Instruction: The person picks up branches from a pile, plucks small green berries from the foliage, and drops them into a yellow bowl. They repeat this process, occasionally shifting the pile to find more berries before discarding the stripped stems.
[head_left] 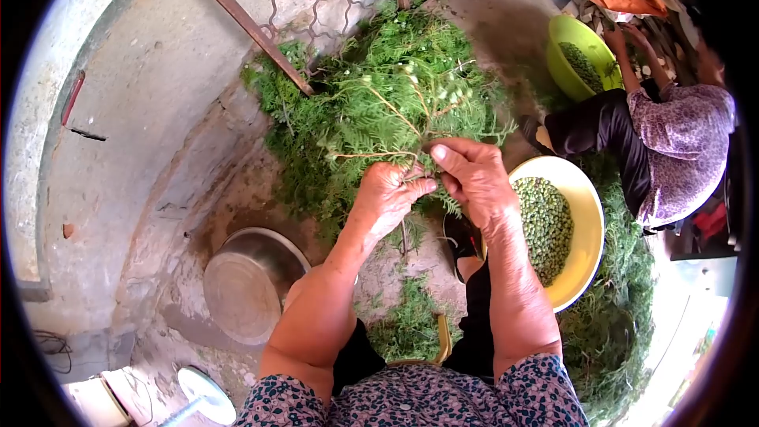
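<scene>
A leafy green sprig (403, 115) with feathery leaves and small pale-green cones is held up in front of me. My left hand (387, 198) is closed around its lower stems. Just right of it, my right hand (474, 178) pinches at the sprig, thumb against fingers; what lies between those fingertips is too small to make out. Beyond my hands is a large heap of similar green branches (316, 134). By my right forearm stands a yellow basin (587, 229) holding many small green cones (545, 229).
An upturned metal pot (245, 285) lies at left near the wall. A co-worker (680, 142) sits at right beside a lime-green basin (557, 55) of green pieces. More cut greenery (617, 324) lies behind the yellow basin. A metal bar (245, 24) slants above the heap.
</scene>
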A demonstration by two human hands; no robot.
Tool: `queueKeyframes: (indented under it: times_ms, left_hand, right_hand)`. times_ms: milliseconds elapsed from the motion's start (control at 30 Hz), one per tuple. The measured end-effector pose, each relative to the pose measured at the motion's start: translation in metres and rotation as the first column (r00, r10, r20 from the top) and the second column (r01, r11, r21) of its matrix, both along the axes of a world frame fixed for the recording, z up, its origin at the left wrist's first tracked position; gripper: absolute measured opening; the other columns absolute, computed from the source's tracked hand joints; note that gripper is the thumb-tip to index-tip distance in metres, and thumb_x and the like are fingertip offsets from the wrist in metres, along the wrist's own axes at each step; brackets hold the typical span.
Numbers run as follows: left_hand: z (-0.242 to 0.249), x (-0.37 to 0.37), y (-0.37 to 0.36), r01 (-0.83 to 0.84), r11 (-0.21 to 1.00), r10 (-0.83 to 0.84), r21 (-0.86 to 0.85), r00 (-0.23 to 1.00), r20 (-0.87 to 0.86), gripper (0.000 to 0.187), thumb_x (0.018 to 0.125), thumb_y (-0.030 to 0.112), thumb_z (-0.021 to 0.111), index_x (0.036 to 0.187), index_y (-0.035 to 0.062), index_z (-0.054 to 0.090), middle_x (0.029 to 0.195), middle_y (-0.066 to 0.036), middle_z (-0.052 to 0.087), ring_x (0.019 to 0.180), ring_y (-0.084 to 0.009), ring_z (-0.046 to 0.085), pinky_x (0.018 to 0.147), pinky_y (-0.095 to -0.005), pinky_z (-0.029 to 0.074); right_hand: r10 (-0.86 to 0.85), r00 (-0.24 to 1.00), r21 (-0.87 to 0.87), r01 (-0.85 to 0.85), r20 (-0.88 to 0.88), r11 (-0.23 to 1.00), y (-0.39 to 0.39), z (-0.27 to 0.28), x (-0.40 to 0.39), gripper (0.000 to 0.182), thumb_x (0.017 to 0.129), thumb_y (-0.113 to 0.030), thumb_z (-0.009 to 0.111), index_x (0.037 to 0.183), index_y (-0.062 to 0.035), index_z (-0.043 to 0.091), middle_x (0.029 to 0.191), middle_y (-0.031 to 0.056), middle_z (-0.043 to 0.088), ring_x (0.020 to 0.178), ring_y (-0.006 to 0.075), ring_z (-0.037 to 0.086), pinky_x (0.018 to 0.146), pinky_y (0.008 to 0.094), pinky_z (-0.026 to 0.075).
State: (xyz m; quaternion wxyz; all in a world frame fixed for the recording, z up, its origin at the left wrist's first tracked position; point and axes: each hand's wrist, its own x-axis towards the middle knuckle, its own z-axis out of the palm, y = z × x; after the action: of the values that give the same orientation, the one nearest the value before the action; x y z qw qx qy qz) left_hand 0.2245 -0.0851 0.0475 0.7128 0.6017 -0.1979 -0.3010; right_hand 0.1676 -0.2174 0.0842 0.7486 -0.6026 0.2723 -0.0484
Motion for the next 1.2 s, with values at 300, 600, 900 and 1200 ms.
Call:
queueKeyframes:
  times_ms: [300, 600, 900, 1200]
  left_hand:
    - [-0.004, 0.001, -0.005, -0.035, 0.93, -0.105, 0.365, 0.928, 0.356, 0.02, 0.072, 0.008, 0.072, 0.088, 0.0021, 0.061, 0.069, 0.0, 0.056, 0.063, -0.0088, 0.05, 0.061, -0.0238, 0.043]
    - [0.006, 0.014, -0.006, -0.429, 0.859, 0.264, -0.279, 0.838, -0.477, 0.049, 0.078, 0.007, 0.065, 0.122, 0.005, 0.042, 0.101, -0.007, 0.058, 0.086, -0.0191, 0.058, 0.077, -0.0348, 0.047]
    - [0.007, 0.028, 0.001, -0.469, 0.815, 0.294, -0.341, 0.842, -0.453, 0.025, 0.082, 0.007, 0.061, 0.105, -0.0002, 0.054, 0.096, -0.012, 0.065, 0.081, -0.0154, 0.061, 0.072, -0.0263, 0.047]
    - [0.012, 0.027, 0.003, -0.494, 0.786, 0.291, -0.373, 0.827, -0.481, 0.008, 0.079, 0.004, 0.064, 0.084, -0.0016, 0.061, 0.073, -0.008, 0.061, 0.065, -0.0175, 0.058, 0.064, -0.0327, 0.049]
  right_hand:
    - [-0.229, 0.967, 0.241, 0.197, 0.11, 0.95, 0.005, -0.009, 0.001, 0.011, 0.079, -0.012, 0.066, 0.078, -0.0034, 0.061, 0.054, -0.0044, 0.048, 0.041, 0.0029, 0.037, 0.036, 0.0173, 0.025]
    - [-0.293, 0.949, 0.192, 0.268, 0.116, 0.944, 0.013, -0.014, 0.001, 0.009, 0.081, -0.012, 0.064, 0.079, -0.0046, 0.06, 0.058, -0.0052, 0.048, 0.045, 0.0025, 0.039, 0.038, 0.0166, 0.027]
    - [-0.146, 0.989, 0.034, 0.145, 0.036, 0.989, 0.025, -0.029, 0.004, 0.008, 0.08, -0.009, 0.064, 0.079, -0.0019, 0.063, 0.058, -0.0049, 0.051, 0.046, 0.0018, 0.039, 0.041, 0.0177, 0.03]
    - [0.052, 0.989, 0.022, -0.049, -0.138, 0.999, 0.022, -0.016, 0.005, 0.012, 0.079, -0.011, 0.064, 0.084, 0.0006, 0.064, 0.059, -0.0007, 0.054, 0.046, 0.0051, 0.044, 0.042, 0.0193, 0.034]
